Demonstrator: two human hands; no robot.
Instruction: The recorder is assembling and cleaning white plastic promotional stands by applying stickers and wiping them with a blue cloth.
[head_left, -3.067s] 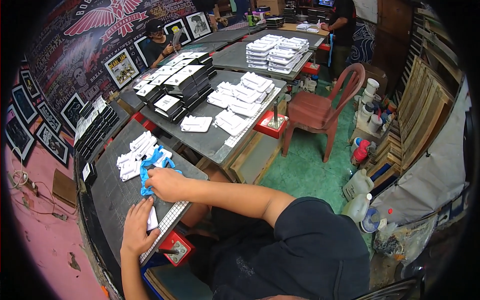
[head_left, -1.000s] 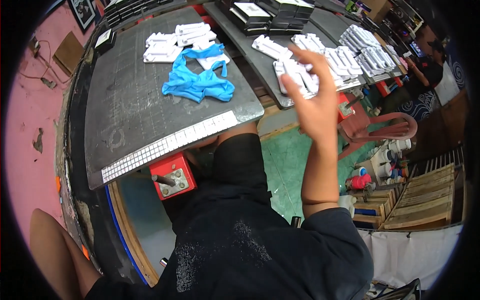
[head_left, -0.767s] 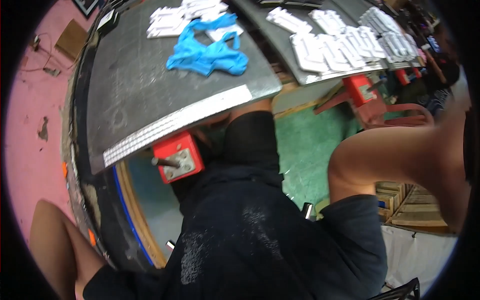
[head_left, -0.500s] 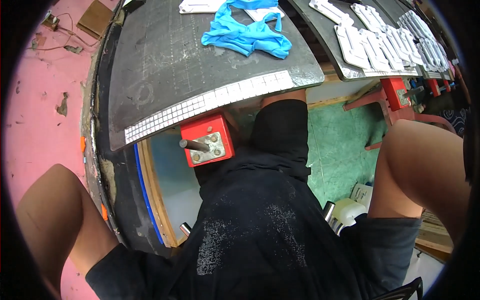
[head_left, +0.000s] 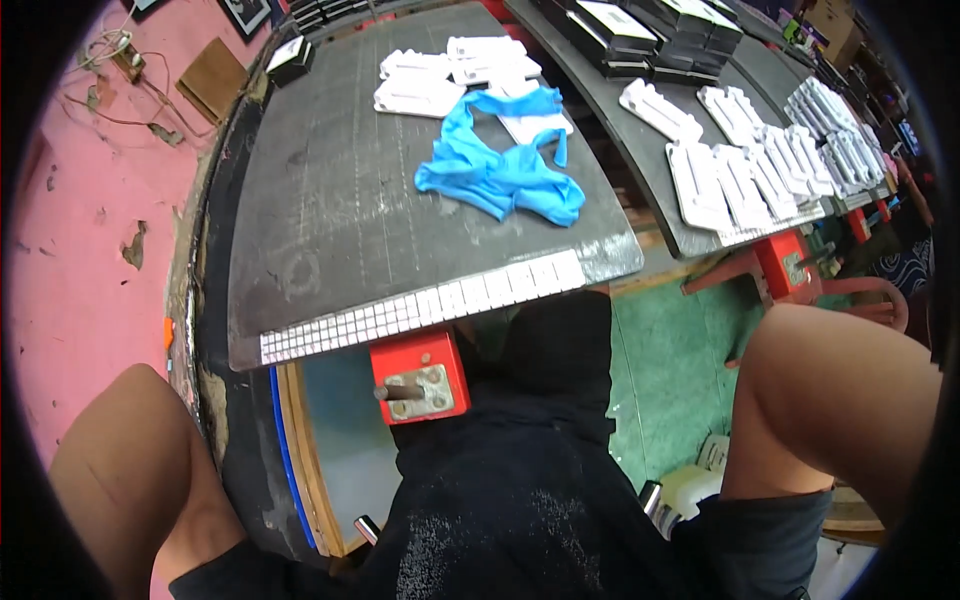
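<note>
Neither of my hands is in view; only my bent left arm and bent right arm show at the two sides, in short black sleeves. In front of me stands a dark tabletop with a white gridded strip along its near edge. Crumpled blue gloves lie on it, partly over a white molded tray. Behind them are several more white trays. What my hands hold, if anything, cannot be seen.
A red block with a metal rod juts out below the table edge. To the right, another dark table bears rows of white trays and stacked black-and-white boxes. A pink wall runs along the left.
The view has tilted upward, so the tables sit lower in the picture and the trays and boxes farther back now show. My arms stay bent at the sides. The gloves lie as before.
</note>
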